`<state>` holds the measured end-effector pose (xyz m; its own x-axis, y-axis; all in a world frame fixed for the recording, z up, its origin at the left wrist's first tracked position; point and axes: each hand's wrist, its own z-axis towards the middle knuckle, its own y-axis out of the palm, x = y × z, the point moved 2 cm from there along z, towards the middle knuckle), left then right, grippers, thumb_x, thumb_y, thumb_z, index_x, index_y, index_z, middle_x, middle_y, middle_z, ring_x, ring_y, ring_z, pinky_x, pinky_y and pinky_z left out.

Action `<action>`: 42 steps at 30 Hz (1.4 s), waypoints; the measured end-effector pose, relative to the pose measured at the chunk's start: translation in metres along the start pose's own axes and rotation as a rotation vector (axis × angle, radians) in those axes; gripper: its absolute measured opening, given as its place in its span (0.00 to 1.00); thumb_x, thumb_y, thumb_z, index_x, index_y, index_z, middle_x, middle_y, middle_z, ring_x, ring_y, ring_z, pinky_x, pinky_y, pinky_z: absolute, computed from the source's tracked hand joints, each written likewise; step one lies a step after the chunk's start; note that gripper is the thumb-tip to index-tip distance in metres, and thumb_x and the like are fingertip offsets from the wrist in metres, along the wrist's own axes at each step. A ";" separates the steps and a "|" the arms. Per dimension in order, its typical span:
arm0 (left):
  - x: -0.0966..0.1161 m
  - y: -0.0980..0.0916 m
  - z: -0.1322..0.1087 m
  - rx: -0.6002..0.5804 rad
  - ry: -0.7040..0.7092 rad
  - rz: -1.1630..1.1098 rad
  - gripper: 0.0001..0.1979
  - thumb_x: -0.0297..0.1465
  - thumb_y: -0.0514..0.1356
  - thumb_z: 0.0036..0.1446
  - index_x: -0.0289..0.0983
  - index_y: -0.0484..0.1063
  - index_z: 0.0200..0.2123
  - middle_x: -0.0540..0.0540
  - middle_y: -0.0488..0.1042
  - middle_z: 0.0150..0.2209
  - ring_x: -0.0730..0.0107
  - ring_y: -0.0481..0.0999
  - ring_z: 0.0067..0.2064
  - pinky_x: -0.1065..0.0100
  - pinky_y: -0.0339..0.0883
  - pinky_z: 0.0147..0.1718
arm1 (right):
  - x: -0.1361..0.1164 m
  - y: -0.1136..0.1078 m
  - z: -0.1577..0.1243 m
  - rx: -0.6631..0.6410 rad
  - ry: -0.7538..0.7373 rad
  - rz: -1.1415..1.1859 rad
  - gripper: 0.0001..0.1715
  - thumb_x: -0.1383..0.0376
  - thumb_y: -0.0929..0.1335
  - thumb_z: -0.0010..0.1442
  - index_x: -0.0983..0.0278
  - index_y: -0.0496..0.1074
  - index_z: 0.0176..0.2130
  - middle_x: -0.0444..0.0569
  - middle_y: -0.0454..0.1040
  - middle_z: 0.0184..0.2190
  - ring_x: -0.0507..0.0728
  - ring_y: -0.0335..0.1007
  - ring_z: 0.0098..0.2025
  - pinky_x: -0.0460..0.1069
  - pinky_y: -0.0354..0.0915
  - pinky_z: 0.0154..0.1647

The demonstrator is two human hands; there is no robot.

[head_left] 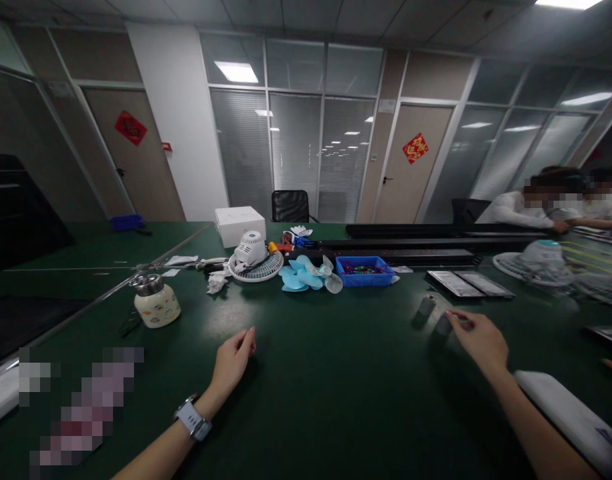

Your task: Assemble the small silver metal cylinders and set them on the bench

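Note:
My left hand [232, 361] rests on the green table [306, 400], fingers loosely curled with nothing in them, a grey watch on the wrist. My right hand [479, 339] lies farther right, its fingertips pinched on a small dark cylindrical part [443, 325]. A second small grey cylinder [427, 305] stands just beyond it. Farther back lie a white fan motor on a round grille [253, 257], light blue fan blades [306, 275] and a blue tray [365, 271] of small parts.
A cream jar with a metal lid [155, 301] stands at the left. A white box [239, 225] sits behind the fan parts. Long black rails [411, 247] cross the back. People sit at the far right near another fan grille [536, 261].

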<state>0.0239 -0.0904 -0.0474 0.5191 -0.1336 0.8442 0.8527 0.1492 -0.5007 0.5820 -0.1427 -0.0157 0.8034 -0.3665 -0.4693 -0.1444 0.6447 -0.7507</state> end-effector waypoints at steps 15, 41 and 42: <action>0.004 -0.002 -0.002 0.002 0.030 0.007 0.26 0.50 0.48 0.59 0.38 0.67 0.21 0.51 0.69 0.20 0.68 0.69 0.26 0.69 0.58 0.29 | 0.019 0.016 0.007 0.012 0.094 0.118 0.30 0.44 0.64 0.52 0.61 0.80 0.40 0.55 0.78 0.35 0.62 0.72 0.31 0.53 0.64 0.30; 0.012 -0.003 -0.004 -0.011 0.028 0.042 0.26 0.52 0.48 0.57 0.39 0.67 0.20 0.50 0.70 0.20 0.67 0.70 0.25 0.68 0.58 0.28 | -0.044 0.009 0.068 -0.342 -0.159 -0.228 0.34 0.39 0.69 0.46 0.64 0.80 0.38 0.57 0.78 0.33 0.66 0.75 0.39 0.56 0.67 0.40; 0.012 -0.003 -0.004 -0.012 0.027 0.041 0.26 0.52 0.48 0.57 0.39 0.67 0.20 0.50 0.70 0.20 0.66 0.70 0.26 0.68 0.58 0.29 | -0.049 0.012 0.072 -0.361 -0.176 -0.224 0.31 0.41 0.69 0.47 0.64 0.80 0.35 0.56 0.78 0.31 0.64 0.75 0.37 0.55 0.67 0.38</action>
<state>0.0277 -0.0965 -0.0363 0.5553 -0.1539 0.8173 0.8309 0.1437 -0.5375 0.5823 -0.0692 0.0317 0.9191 -0.3308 -0.2141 -0.1225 0.2764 -0.9532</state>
